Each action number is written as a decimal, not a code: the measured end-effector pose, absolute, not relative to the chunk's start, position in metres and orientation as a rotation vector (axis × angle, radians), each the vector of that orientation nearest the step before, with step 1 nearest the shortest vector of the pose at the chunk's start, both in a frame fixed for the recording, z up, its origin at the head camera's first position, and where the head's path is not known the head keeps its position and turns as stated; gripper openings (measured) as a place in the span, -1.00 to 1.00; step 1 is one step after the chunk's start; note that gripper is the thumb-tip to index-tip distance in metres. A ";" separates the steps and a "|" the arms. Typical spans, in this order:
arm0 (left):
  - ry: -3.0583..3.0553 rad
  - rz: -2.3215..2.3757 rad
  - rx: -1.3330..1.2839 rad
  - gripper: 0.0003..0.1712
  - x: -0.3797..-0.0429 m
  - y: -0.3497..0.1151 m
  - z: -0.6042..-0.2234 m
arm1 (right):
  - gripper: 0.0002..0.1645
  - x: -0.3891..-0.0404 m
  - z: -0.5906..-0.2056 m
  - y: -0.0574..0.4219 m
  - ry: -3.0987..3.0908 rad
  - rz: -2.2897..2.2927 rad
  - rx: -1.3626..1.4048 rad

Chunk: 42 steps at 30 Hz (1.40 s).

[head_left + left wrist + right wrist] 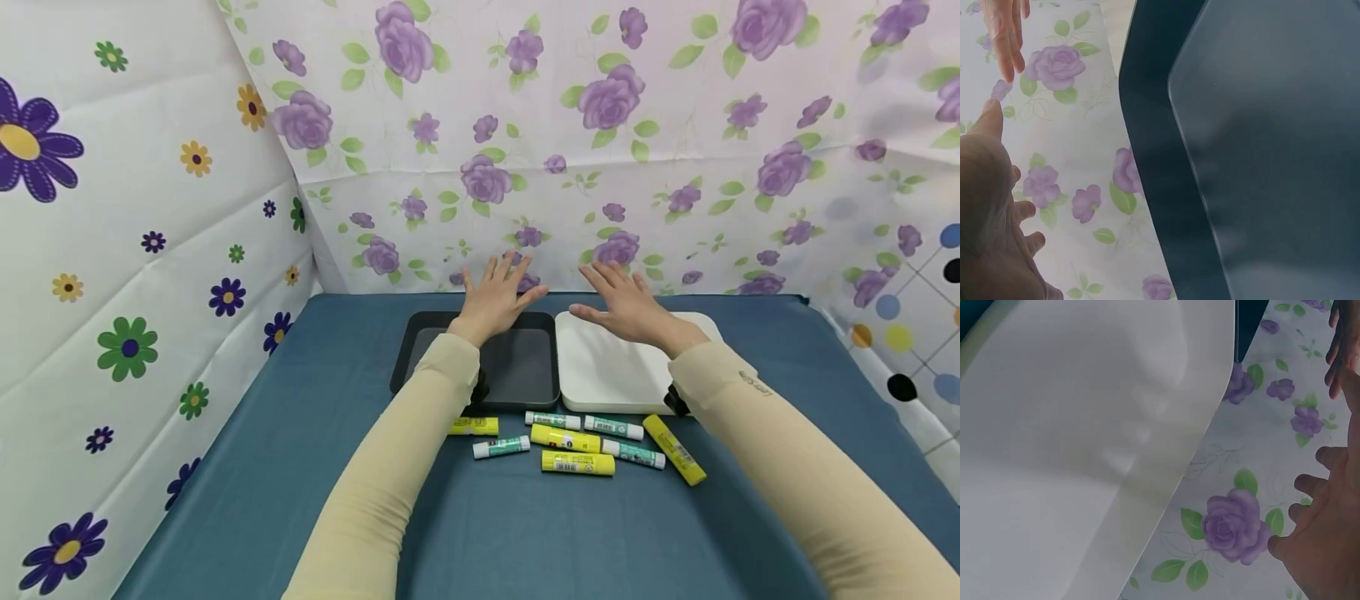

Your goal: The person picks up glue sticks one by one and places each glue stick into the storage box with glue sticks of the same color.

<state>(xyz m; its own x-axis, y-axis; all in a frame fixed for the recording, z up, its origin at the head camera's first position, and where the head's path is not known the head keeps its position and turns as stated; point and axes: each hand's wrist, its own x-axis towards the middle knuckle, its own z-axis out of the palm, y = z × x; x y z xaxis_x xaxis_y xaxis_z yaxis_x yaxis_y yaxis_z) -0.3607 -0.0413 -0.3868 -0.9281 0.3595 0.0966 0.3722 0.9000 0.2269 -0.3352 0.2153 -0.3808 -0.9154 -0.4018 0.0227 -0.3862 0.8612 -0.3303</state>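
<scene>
My left hand [492,302] is held over the black tray [522,367], fingers spread and holding nothing. Over the white tray [611,371] my right hand [632,307] is likewise spread, with nothing in it. The two trays stand side by side on the blue cloth. In the left wrist view the left hand [988,219] shows beyond the rim of the dark tray [1154,156]. The right wrist view has the right hand [1329,531] past the edge of the white tray [1054,425]. Neither tray holds anything in the parts that show.
In front of the trays lie several yellow glue sticks [577,463] and several white-and-green glue sticks [501,447]. One yellow stick [472,426] is partly hidden by my left sleeve [397,467]. A flowered cloth [480,225] hangs behind the blue-covered table [510,533].
</scene>
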 end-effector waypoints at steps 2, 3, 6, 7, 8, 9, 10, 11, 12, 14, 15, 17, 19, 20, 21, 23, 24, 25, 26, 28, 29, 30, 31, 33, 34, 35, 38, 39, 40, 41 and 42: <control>-3.011 -0.401 -0.592 -0.06 -0.359 -0.042 -0.386 | 0.15 -0.333 -0.381 0.215 2.979 -0.528 -0.638; -3.012 -0.412 -0.596 -0.06 -0.358 -0.043 -0.385 | 0.14 -0.332 -0.380 0.215 2.973 -0.535 -0.640; -3.012 -0.427 -0.608 -0.05 -0.356 -0.045 -0.385 | 0.11 -0.329 -0.379 0.214 2.958 -0.561 -0.651; -3.017 -0.429 -0.612 -0.05 -0.355 -0.045 -0.385 | 0.11 -0.327 -0.379 0.213 2.956 -0.562 -0.653; -3.017 -0.430 -0.613 -0.05 -0.354 -0.046 -0.385 | 0.10 -0.326 -0.379 0.213 2.954 -0.566 -0.658; -3.017 -0.429 -0.614 -0.05 -0.353 -0.047 -0.385 | 0.10 -0.324 -0.379 0.213 2.950 -0.578 -0.666; -3.018 -0.428 -0.614 -0.05 -0.352 -0.047 -0.385 | 0.10 -0.322 -0.378 0.212 2.947 -0.584 -0.672; -3.014 -0.430 -0.615 -0.05 -0.352 -0.048 -0.386 | 0.09 -0.321 -0.379 0.212 2.946 -0.590 -0.678; -3.012 -0.426 -0.616 -0.06 -0.352 -0.049 -0.386 | 0.09 -0.320 -0.379 0.212 2.944 -0.590 -0.686; -3.015 -0.416 -0.613 -0.06 -0.351 -0.051 -0.387 | 0.09 -0.318 -0.379 0.211 2.937 -0.596 -0.701; -3.018 -0.414 -0.614 -0.06 -0.350 -0.052 -0.387 | 0.09 -0.317 -0.379 0.211 2.933 -0.593 -0.708; -3.018 -0.417 -0.622 -0.06 -0.349 -0.053 -0.388 | 0.07 -0.314 -0.379 0.210 2.929 -0.590 -0.723; -3.020 -0.425 -0.631 -0.05 -0.347 -0.054 -0.387 | 0.06 -0.312 -0.379 0.209 2.925 -0.587 -0.740; -3.016 -0.429 -0.638 -0.05 -0.345 -0.055 -0.387 | 0.05 -0.311 -0.379 0.209 2.925 -0.590 -0.747; -3.011 -0.432 -0.647 -0.05 -0.344 -0.055 -0.387 | 0.05 -0.309 -0.379 0.209 2.924 -0.594 -0.755; -3.002 -0.461 -0.665 -0.05 -0.341 -0.056 -0.387 | 0.05 -0.307 -0.380 0.208 2.924 -0.602 -0.772; -3.000 -0.471 -0.675 -0.05 -0.339 -0.056 -0.386 | 0.06 -0.307 -0.381 0.208 2.925 -0.602 -0.779; -2.999 -0.478 -0.686 -0.06 -0.337 -0.057 -0.386 | 0.06 -0.306 -0.381 0.208 2.925 -0.606 -0.785; -2.995 -0.497 -0.695 -0.06 -0.334 -0.057 -0.385 | 0.06 -0.305 -0.381 0.208 2.926 -0.613 -0.791; -2.990 -0.518 -0.713 -0.07 -0.331 -0.058 -0.384 | 0.06 -0.303 -0.382 0.208 2.927 -0.623 -0.803; -2.987 -0.514 -0.719 -0.08 -0.329 -0.059 -0.384 | 0.07 -0.301 -0.382 0.207 2.928 -0.627 -0.807; -2.983 -0.514 -0.724 -0.09 -0.328 -0.060 -0.384 | 0.07 -0.300 -0.382 0.207 2.927 -0.630 -0.812; -2.978 -0.517 -0.727 -0.09 -0.327 -0.060 -0.384 | 0.07 -0.298 -0.382 0.207 2.925 -0.637 -0.816; -2.965 -0.523 -0.736 -0.10 -0.325 -0.062 -0.384 | 0.07 -0.295 -0.382 0.207 2.920 -0.645 -0.826; -2.958 -0.526 -0.742 -0.10 -0.324 -0.063 -0.384 | 0.07 -0.294 -0.382 0.206 2.916 -0.651 -0.831; -2.950 -0.535 -0.748 -0.10 -0.323 -0.063 -0.385 | 0.06 -0.292 -0.382 0.206 2.911 -0.656 -0.832; -2.933 -0.543 -0.758 -0.11 -0.321 -0.067 -0.386 | 0.06 -0.288 -0.383 0.205 2.892 -0.683 -0.837; -2.929 -0.543 -0.758 -0.12 -0.320 -0.068 -0.387 | 0.06 -0.286 -0.383 0.205 2.886 -0.693 -0.837; -2.924 -0.546 -0.759 -0.12 -0.320 -0.069 -0.388 | 0.06 -0.284 -0.383 0.204 2.880 -0.699 -0.837; -2.922 -0.552 -0.756 -0.13 -0.319 -0.070 -0.388 | 0.06 -0.282 -0.383 0.204 2.875 -0.704 -0.835; -2.923 -0.560 -0.753 -0.13 -0.318 -0.072 -0.388 | 0.06 -0.280 -0.383 0.204 2.870 -0.709 -0.834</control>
<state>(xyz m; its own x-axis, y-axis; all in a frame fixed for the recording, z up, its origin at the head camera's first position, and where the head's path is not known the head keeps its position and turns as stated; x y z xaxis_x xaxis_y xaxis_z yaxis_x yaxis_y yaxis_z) -0.3184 -0.0718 -0.3883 -0.8774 0.4532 0.1577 0.4794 0.8136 0.3291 -0.2805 0.2037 -0.3833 -0.8501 -0.5232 0.0595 -0.4908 0.7463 -0.4497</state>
